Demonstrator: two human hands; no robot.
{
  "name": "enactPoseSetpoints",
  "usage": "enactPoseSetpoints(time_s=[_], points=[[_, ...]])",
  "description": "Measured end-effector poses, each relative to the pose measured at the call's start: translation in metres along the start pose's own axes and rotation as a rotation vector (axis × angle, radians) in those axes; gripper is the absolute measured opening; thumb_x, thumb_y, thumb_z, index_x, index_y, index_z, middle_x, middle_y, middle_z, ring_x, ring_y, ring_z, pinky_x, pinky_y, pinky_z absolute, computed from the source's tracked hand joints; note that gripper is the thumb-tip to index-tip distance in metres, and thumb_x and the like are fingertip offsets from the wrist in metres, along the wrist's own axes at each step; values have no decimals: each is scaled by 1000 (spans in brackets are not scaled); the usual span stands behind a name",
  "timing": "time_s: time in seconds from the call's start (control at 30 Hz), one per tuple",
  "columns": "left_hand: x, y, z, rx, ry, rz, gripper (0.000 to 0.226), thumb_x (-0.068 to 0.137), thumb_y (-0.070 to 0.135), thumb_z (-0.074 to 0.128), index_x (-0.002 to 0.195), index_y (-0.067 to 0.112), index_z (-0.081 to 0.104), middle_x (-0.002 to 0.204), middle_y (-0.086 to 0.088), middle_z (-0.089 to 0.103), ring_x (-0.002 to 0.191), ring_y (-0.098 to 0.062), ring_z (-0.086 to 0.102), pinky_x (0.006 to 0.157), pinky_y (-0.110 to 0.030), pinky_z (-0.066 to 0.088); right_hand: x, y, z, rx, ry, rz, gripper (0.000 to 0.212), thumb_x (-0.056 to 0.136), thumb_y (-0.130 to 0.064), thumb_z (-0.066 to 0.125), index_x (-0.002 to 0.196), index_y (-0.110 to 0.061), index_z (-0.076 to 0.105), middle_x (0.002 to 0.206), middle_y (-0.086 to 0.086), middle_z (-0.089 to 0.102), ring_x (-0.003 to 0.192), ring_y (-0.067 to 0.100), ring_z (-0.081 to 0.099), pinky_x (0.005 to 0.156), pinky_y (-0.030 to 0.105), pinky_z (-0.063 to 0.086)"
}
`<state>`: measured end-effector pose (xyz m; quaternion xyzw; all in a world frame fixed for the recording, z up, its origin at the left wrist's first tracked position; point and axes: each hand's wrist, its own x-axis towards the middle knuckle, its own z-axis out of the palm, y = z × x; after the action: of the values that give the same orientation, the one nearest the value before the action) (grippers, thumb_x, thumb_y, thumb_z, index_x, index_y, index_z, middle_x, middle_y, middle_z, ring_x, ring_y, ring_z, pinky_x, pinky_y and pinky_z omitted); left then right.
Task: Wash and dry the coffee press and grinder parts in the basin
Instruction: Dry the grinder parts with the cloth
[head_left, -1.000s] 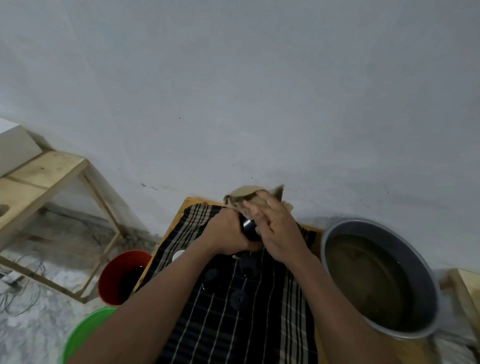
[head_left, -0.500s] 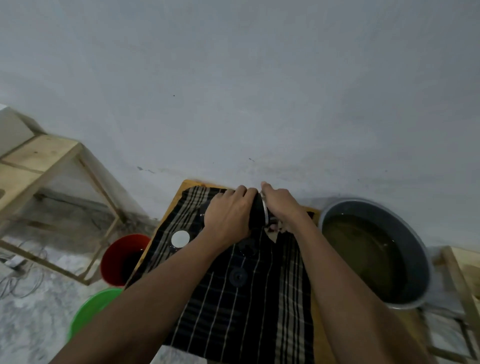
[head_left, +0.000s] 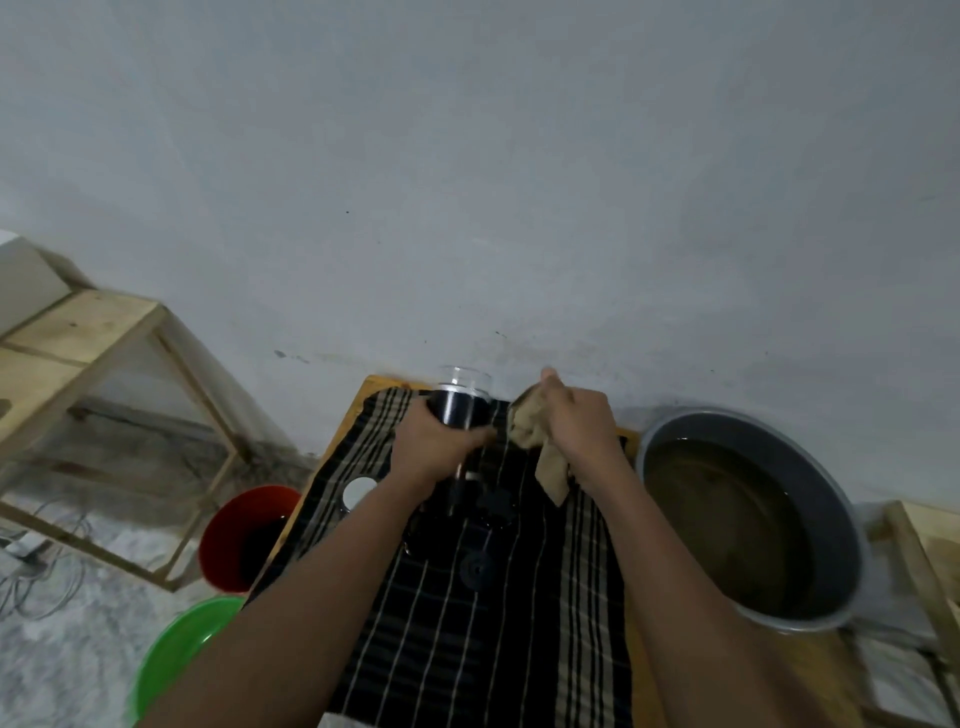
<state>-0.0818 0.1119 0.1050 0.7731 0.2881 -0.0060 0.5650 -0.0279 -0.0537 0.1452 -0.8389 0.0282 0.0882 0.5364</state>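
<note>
Coffee part (head_left: 460, 413): a dark cylinder with a clear glass collar on top, upright at the far edge of the checked cloth (head_left: 467, 649), close to the wall.

Change over the last second:
- Both hands were closed together around this part, with the rag wrapped over it and the part held above the table (head_left: 347, 434).
- Half a second ago the hands had dropped to the far end of the cloth, still together.
- Now they are apart. Left hand (head_left: 434, 449) has its fingers curled round the lower half of the cylinder. Right hand (head_left: 579, 423) has pulled off to the side and clenches the bunched rag (head_left: 550, 473), one corner hanging loose.

Reading: the wipe of this part looks finished, or paused. The part seems about to be stood down among the dried pieces. Washing of it appears to be over.

Other pieces on the cloth, nearer the person:
- black disc (head_left: 478, 569)
- second dark piece (head_left: 496, 501)
- white disc (head_left: 359, 491)

Basin (head_left: 805, 483) sits to the right of the cloth and holds murky water.

Not resolved:
- Whether the cylinder's base touches the cloth; the left hand covers it.
- Whether it belongs to the press or the grinder.
- Dark pieces against dark cloth give little contrast, so their shapes and count are uncertain.
- A thin metal glint below the left hand is unidentified.
- Anything lying under the water in the basin.
- The near edge of the table is cut off by the frame.
</note>
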Motion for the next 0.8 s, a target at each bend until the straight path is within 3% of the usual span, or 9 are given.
enactPoseSetpoints(time_s=[0.1,0.17,0.23,0.33,0.5,0.6,0.7,0.8], points=[[-1,26,-16,-795,-158,-363,49,76,30,86,112,5,66,95,-15,74,89,-38,73,83,-53,60,-5,1,-9,271,155,-53,56,106,-46,41,70,-10,63,53,-7,61,52,10,57,50,18,45],[0,43,-18,-1008,-167,-434,33,83,35,79,92,6,68,74,-12,73,73,-32,70,76,-48,59,-16,6,-2,342,212,-67,53,106,-48,38,85,-5,63,63,-1,59,60,16,55,57,24,47],[5,53,-17,-1064,-130,-398,33,83,37,79,90,7,66,69,-9,73,70,-29,69,76,-45,58,-31,9,16,332,213,-132,43,106,-46,38,97,-12,63,75,2,62,64,11,59,62,29,49],[8,59,-8,-1081,-123,-295,43,79,40,80,107,11,65,87,-8,74,79,-28,72,82,-49,60,-49,8,40,285,213,-217,24,106,-36,43,110,-15,55,87,-6,62,68,-8,61,60,12,47],[11,49,3,-1064,-9,-212,47,80,33,79,118,10,64,113,-12,74,98,-31,72,91,-55,57,-52,15,48,267,220,-312,20,105,-35,46,102,-18,56,80,-6,61,66,1,58,60,17,46],[10,48,4,-1155,-46,-241,43,74,33,85,107,10,68,101,-14,73,93,-34,70,91,-57,57,-50,23,50,215,91,-341,24,105,-42,42,110,-22,54,92,-3,60,79,2,58,71,20,46],[4,49,8,-1174,-36,-229,46,72,28,87,108,7,69,100,-15,74,93,-36,72,87,-59,58,-48,22,53,163,-7,-264,38,101,-58,32,125,-32,46,116,-3,59,104,3,57,88,21,45],[6,45,9,-1114,84,-168,54,73,19,88,120,3,67,114,-18,73,103,-38,72,85,-63,58,-37,19,51,220,-91,-16,52,101,-62,29,127,-24,54,118,-4,64,106,7,60,93,26,47]])
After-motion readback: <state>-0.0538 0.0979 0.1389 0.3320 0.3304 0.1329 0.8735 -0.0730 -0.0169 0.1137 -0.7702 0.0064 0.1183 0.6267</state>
